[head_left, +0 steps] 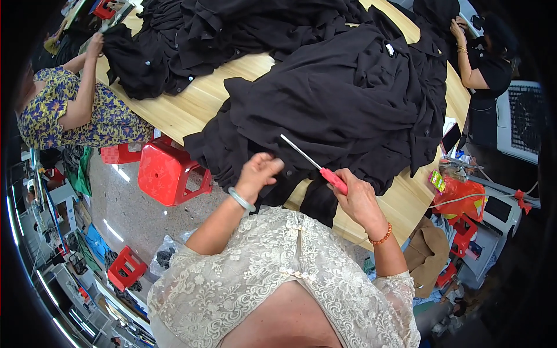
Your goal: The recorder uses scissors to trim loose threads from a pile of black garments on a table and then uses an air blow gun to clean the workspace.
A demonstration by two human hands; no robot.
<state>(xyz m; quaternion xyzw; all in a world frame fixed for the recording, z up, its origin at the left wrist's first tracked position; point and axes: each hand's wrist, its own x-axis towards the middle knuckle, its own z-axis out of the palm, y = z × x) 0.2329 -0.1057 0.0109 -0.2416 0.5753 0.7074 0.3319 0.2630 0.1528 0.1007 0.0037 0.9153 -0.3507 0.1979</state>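
At frame centre, the right hand (355,196) has its fingers clamped on a pink tool (328,174), over black clothes (342,87). Whether the left hand's (258,176) curled fingers pinch anything, I cannot tell. Clothes lie heaped across the desk (191,110); none looks folded; progress is unclear.

Cannot see the butt of the red handle (335,181) inside the right hand (356,200), nor anything between the blurred fingers (274,166) of the left hand (256,178), nor the black garments (243,29) beyond the top edge.
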